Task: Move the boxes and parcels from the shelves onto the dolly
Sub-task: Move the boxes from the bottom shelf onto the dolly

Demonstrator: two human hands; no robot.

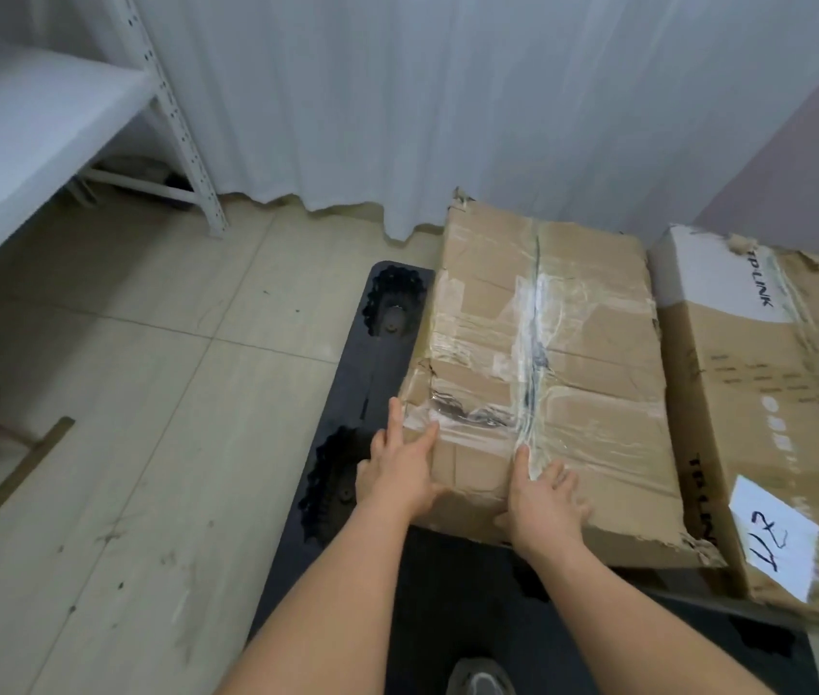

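Now my left hand & right hand lie flat, fingers straight, on the near end of the taped box, w/ both arms stretched fwd. Box sits on the black dolly, beside the TP-LINK box.

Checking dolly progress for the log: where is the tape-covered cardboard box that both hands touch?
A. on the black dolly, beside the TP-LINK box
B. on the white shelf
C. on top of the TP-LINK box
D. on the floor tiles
A: the tape-covered cardboard box lies on the black dolly, left of the TP-LINK box.
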